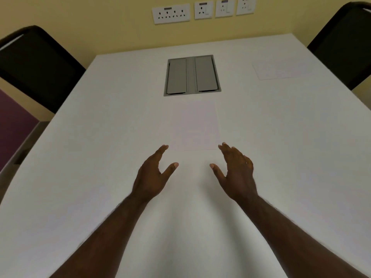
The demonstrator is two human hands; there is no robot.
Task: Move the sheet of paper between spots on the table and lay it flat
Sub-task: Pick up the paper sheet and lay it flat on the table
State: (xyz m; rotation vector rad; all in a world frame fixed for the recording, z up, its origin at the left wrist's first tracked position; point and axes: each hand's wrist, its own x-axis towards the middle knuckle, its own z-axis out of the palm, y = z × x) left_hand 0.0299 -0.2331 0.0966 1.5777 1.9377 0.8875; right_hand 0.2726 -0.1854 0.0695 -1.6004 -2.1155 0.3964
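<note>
A white sheet of paper [195,125] lies flat in the middle of the white table [80,157], just below the grey cable hatch. It is faint against the tabletop. My left hand [153,175] hovers near the sheet's lower left corner, fingers apart and holding nothing. My right hand [234,173] mirrors it by the lower right corner, also empty with spread fingers. Neither hand visibly touches the paper.
A grey double-flap cable hatch [192,75] is set into the table beyond the sheet. A second sheet of paper [278,69] lies at the far right. Black chairs stand at the left [34,67] and right [347,43]. Wall sockets [202,10] line the yellow wall.
</note>
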